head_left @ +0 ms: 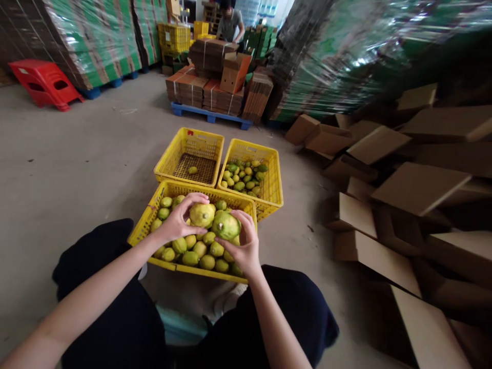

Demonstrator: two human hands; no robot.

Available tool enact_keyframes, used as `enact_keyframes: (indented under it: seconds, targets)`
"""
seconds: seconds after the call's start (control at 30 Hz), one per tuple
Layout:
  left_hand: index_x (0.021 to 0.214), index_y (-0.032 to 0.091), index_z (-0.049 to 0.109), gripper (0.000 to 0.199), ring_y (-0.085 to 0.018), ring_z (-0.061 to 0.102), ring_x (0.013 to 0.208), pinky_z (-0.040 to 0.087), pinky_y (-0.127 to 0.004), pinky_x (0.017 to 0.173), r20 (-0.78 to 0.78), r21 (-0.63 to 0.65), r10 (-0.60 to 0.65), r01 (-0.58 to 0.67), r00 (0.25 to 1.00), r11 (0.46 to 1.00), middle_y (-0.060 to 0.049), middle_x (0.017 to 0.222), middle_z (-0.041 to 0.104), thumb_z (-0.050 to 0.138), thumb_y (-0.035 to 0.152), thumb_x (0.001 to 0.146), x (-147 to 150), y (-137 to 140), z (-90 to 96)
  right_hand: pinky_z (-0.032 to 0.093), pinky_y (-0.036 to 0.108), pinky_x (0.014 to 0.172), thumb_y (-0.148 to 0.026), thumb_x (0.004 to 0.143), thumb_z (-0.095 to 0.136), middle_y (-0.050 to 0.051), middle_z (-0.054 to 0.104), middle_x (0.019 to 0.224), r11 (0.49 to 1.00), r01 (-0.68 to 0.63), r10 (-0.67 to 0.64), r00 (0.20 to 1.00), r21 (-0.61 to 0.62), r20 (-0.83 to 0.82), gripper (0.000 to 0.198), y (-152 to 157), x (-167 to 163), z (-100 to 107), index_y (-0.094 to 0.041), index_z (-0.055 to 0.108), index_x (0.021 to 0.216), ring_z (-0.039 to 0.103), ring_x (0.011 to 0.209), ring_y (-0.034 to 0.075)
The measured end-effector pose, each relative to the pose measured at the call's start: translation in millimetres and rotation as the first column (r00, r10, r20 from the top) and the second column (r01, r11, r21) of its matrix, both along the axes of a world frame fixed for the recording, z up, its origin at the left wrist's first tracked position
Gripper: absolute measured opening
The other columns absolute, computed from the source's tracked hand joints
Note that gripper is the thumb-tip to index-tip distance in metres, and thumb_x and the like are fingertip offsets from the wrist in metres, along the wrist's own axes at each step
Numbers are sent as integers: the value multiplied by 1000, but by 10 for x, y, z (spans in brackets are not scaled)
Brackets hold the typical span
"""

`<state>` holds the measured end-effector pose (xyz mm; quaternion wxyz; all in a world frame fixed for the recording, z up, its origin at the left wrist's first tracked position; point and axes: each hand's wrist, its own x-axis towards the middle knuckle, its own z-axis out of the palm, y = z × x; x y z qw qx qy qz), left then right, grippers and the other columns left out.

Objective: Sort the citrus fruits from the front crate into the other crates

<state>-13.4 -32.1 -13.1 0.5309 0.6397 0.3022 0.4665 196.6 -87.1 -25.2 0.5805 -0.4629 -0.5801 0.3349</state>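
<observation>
My left hand [180, 221] is closed round a yellow lemon [201, 215]. A greener lemon [226, 226] is gripped between the thumb and fingers of my right hand [246, 243]. The two fruits are held side by side above the near yellow crate [144, 228], their pointed ends turned towards me. Many green and yellow lemons [190, 258] fill that crate. Behind it on the left, another yellow crate [165, 163] has a single lemon [192, 170] on its bottom. The yellow crate at back right [273, 179] contains a layer of mostly green lemons [242, 177].
Empty cardboard boxes [421, 187] lie heaped on the right. Ahead, a blue pallet [211, 117] bears flattened cardboard [188, 87]. A red stool [44, 84] stands at far left, by wrapped green stacks [94, 38]. A person [231, 25] is at the back.
</observation>
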Motion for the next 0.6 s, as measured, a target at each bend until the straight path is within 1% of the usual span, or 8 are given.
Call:
enact_keyframes:
  seconds: [0.07,0.13,0.23,0.3,0.37,0.47,0.53,0.6]
  targets:
    - [109,25,68,58,-25,51,123,44,-36,104,-40,26,59,-58,997,998,-7,126,50,90,16,56,-20,0,10,40,51,111,-26,57,91,6,56,118,999,36,-36,999,-16,-12,60,9,-8,-4,-32,69,113,52,119,29]
    - [110,25,71,61,-26,51,120,47,-35,100,-53,-12,90,-91,995,996,-7,124,49,91,19,53,-25,1,25,41,49,111,-27,52,93,6,54,118,997,74,-75,996,-35,-51,62,22,-25,-16,-31,71,109,52,118,29]
    - [115,24,70,64,-25,56,112,50,-34,94,65,-213,53,-38,996,976,-7,119,57,90,24,53,9,5,36,44,48,109,-26,49,93,4,60,118,989,20,-54,972,-149,-227,67,52,-60,-52,-31,70,111,56,118,29]
    - [118,23,67,59,-26,61,108,53,-36,90,221,-425,65,37,973,904,-7,114,64,83,33,62,53,13,32,50,45,103,-29,55,90,3,67,115,961,-105,-12,908,-255,-418,60,78,-88,-79,-30,68,112,61,114,28]
    - [120,20,64,51,-27,65,102,57,-39,83,341,-618,144,106,929,779,-9,108,69,70,41,73,96,28,26,56,42,91,-35,63,84,2,71,110,919,-217,-23,803,-329,-595,49,108,-116,-99,-28,68,109,67,104,26]
    - [112,16,64,43,-24,70,88,60,-36,72,394,-777,261,168,881,606,-11,94,72,60,44,80,130,59,27,61,38,70,-43,64,78,1,73,101,861,-332,-78,663,-386,-744,45,148,-155,-111,-26,66,104,70,87,24]
    - [105,15,64,40,-19,69,71,58,-28,59,373,-826,301,166,878,538,-9,84,72,61,47,81,133,77,39,59,35,58,-48,63,75,2,74,93,821,-392,-94,625,-415,-775,46,166,-181,-115,-23,66,100,71,80,25]
    - [98,14,64,41,-14,63,51,46,-19,39,350,-837,290,159,891,524,-7,74,70,64,50,80,131,84,56,53,30,47,-54,62,74,4,74,83,792,-417,-102,629,-445,-771,47,174,-212,-117,-21,67,95,71,76,25]
